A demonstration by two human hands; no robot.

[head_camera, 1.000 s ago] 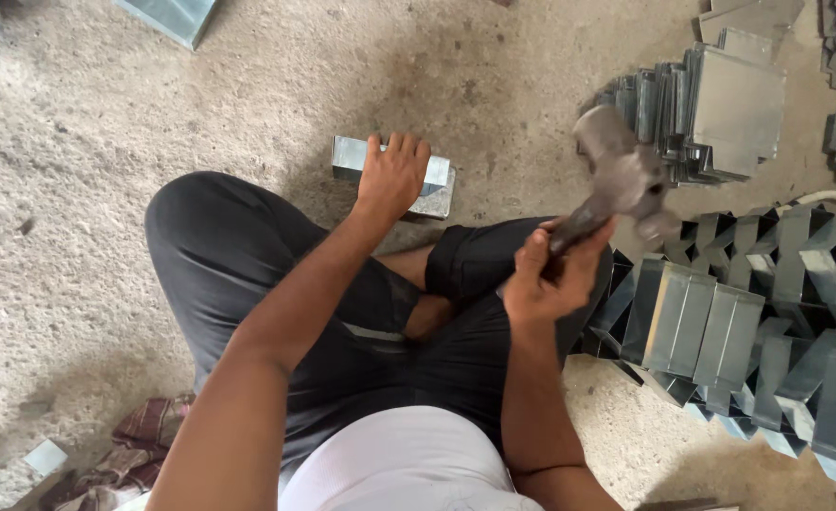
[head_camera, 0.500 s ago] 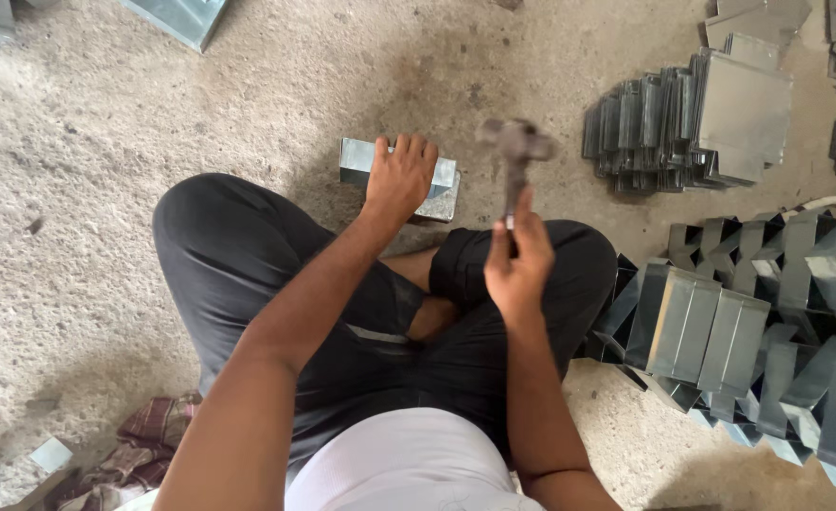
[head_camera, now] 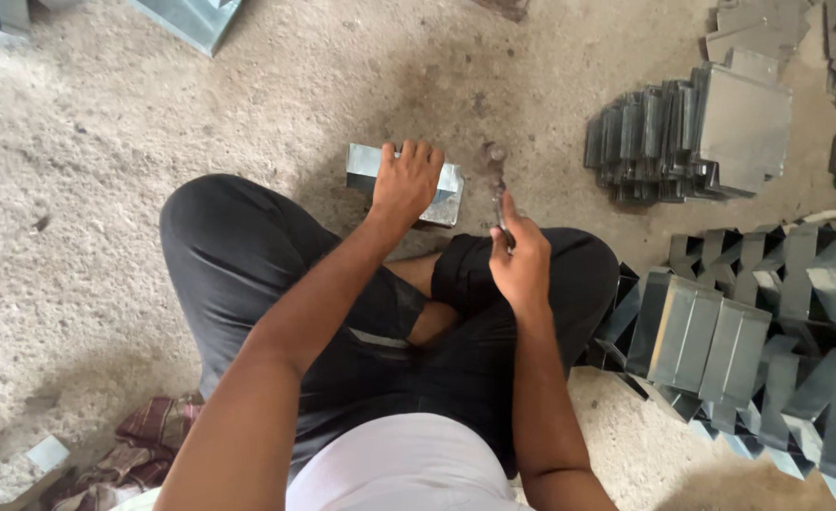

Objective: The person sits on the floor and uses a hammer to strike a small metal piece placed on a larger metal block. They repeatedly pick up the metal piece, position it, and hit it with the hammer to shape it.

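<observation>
I sit cross-legged on a concrete floor in black trousers. My left hand [head_camera: 405,182] presses flat on a small folded sheet-metal piece [head_camera: 365,165] lying on the floor in front of my knees. My right hand [head_camera: 520,257] grips the handle of a hammer [head_camera: 496,180]. The hammer's head is blurred and low, just right of the metal piece's right end. Whether the head touches the metal, I cannot tell.
A stack of folded metal pieces [head_camera: 702,132] lies at the upper right. A long row of similar bent pieces [head_camera: 768,331] runs along my right side. Another metal part [head_camera: 191,19] sits at the top left. A striped cloth [head_camera: 143,440] lies by my left hip.
The hammer came from raised at the right, swung left over the piece, and has dropped to beside the piece's right end. My left hand stayed on the metal.
</observation>
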